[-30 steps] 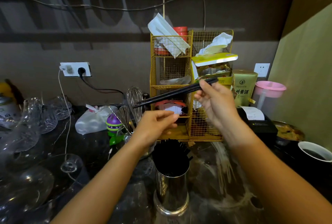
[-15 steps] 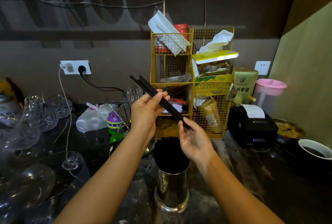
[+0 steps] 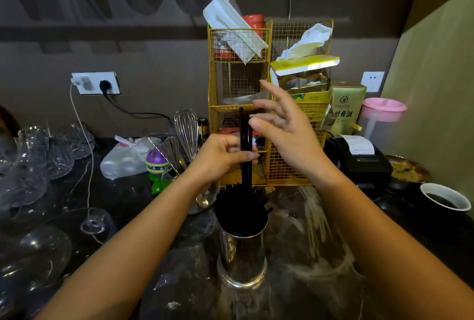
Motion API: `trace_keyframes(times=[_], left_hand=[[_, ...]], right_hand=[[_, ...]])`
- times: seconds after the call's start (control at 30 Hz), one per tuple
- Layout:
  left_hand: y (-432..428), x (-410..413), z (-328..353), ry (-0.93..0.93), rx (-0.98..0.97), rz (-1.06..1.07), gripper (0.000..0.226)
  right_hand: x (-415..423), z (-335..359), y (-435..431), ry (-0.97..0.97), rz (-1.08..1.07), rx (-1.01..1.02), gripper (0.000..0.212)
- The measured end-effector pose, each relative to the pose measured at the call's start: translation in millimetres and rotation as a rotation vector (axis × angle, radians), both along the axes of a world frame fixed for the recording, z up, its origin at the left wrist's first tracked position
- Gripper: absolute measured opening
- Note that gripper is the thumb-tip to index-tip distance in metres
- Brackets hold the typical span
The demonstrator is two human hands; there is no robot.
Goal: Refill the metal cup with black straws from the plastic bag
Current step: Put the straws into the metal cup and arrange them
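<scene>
Nearest, towards the front edge of the dark marbled bench (image 3: 320, 263), stands the shiny cylindrical metal cup (image 3: 242, 255), already crowded with black plastic straws (image 3: 241, 206) that fan out above its rim. Directly over it the left hand (image 3: 223, 158) is closed around a small upright bunch of black straws (image 3: 245, 140), lower ends touching the ones in the cup. The right hand (image 3: 284, 127) hovers just beside the bunch's top, fingers spread and holding nothing. Left of the cup lie clear drinking glasses (image 3: 33, 155) (some tipped over) and a knotted white plastic bag (image 3: 123, 158). At the bench's back edge rises a yellow wire-mesh rack (image 3: 238, 81), with a wire whisk (image 3: 186, 127) beside it
</scene>
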State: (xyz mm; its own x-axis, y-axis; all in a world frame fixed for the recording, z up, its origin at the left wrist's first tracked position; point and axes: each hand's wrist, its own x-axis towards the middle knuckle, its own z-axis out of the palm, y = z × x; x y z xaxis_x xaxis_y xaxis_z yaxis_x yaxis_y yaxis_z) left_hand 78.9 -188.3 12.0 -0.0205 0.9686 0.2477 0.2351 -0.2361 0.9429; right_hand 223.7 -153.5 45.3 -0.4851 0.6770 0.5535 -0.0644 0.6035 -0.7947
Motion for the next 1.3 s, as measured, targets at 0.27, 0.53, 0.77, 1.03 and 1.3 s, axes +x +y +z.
trace_keyframes(times=[0.27,0.53,0.77,1.03,1.3], left_hand=[[0.6,2.6,-30.4,0.153,-0.042,-0.04,0.019],[-0.7,-2.2,-60.0,0.578,0.077,0.165,0.016],[-4.6,-2.2,-75.0,0.727,0.083,0.251,0.023],[-8.6,-4.8,-80.8,0.64,0.061,0.188,0.017],[-12.8,-10.9,-70.8,0.558,0.021,0.181,0.025]], right_hand=[[-13.2,-34.3,2.5,-0.139,-0.145,0.138,0.031],[-15.2,-75.6,5.7,-0.173,-0.162,0.088,0.032],[-10.7,-104.9,7.2,-0.284,-0.159,0.171,0.023],[-7.5,-119.6,5.3,-0.563,-0.166,0.052,0.024],[-5.4,-98.6,7.5,-0.686,-0.076,-0.023,0.036]])
